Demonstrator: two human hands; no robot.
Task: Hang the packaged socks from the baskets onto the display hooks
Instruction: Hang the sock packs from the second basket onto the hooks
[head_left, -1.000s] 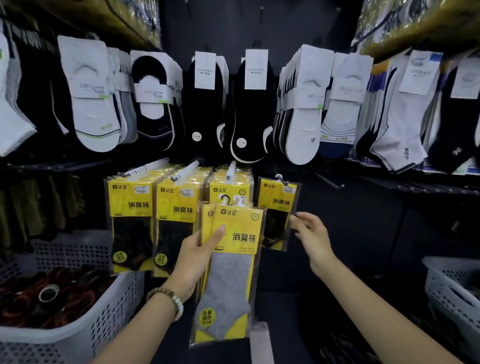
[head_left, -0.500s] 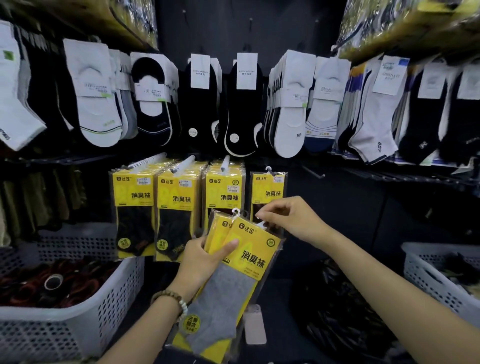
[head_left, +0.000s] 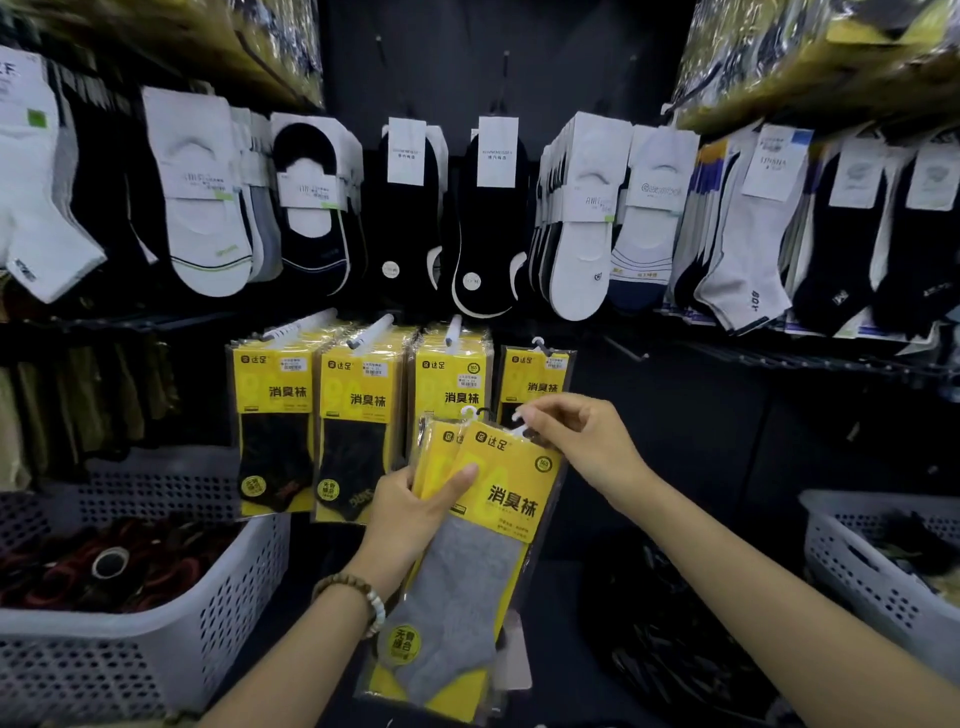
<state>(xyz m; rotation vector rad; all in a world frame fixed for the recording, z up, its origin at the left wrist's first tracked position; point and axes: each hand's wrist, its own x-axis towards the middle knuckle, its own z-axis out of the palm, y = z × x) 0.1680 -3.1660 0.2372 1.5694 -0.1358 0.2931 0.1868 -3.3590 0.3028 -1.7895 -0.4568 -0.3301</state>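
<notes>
Below the row of yellow packs hanging on the dark wall, the left hand (head_left: 410, 512) is gripping a small fanned stack of clear plastic packs with yellow cards and grey ankle socks (head_left: 467, 587). Its thumb is lying across the front card and its fingers are curling behind. The stack is tilting with its top toward the right, held in the air in front of the display, between the two baskets.

The right hand (head_left: 582, 447) is pinching the white plastic hanger tab (head_left: 521, 432) at the top of the front pack between thumb and fingertips.

Just behind that hand, a single yellow-carded pack of dark socks (head_left: 535, 376) is hanging alone at the right end of the row. To its left, three thicker bunches of the same yellow packs (head_left: 358, 415) are hanging from white-tipped display hooks (head_left: 371, 330).

A brown and white bead bracelet (head_left: 358, 592) is sitting on the left wrist. At lower left, a white perforated plastic basket (head_left: 104, 670) is holding dark red and black goods, too blurred to identify. At lower right, a second white perforated basket (head_left: 857, 571) is showing dark items inside. Above, white, black and grey socks with white paper labels (head_left: 208, 208) are hanging in a row.
</notes>
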